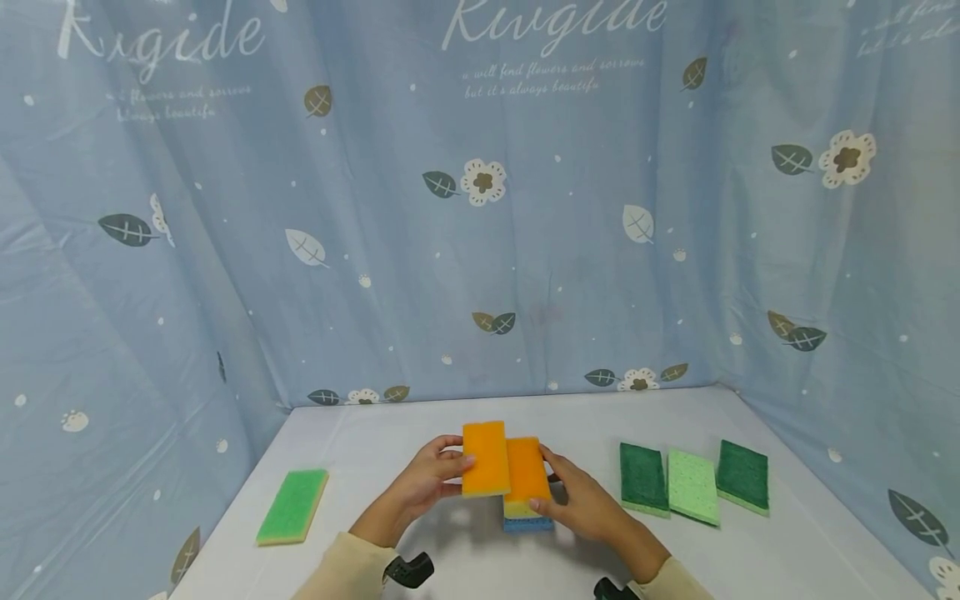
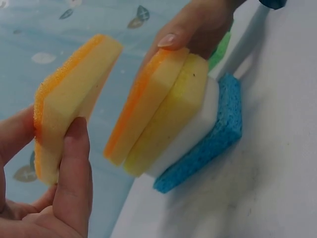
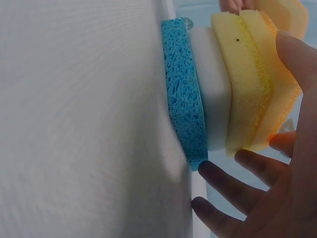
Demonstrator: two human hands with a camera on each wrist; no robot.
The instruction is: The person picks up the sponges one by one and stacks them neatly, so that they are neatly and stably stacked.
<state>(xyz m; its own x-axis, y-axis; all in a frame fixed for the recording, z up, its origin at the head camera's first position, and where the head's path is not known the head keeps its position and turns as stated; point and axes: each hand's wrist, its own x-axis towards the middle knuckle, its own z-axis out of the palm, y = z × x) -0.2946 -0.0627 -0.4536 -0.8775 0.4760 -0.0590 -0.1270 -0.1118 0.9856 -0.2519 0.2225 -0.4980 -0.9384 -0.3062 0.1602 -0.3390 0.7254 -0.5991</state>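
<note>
The left grip (image 1: 427, 483) pinches an orange sponge (image 1: 486, 458) just beside a sponge stack (image 1: 527, 487) mid-bench, which the right grip (image 1: 581, 500) steadies with relaxed fingers. Three green sponges (image 1: 693, 483) lie near on the right and one green sponge (image 1: 293, 506) well apart left, by the bench (image 1: 787, 550) edge.

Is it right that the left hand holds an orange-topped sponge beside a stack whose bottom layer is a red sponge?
Not quite. The bottom layer is a blue porous sponge, not red; the left wrist view shows it under the white layer. The rest holds: the left hand grips an orange-topped yellow sponge beside the stack.
</note>
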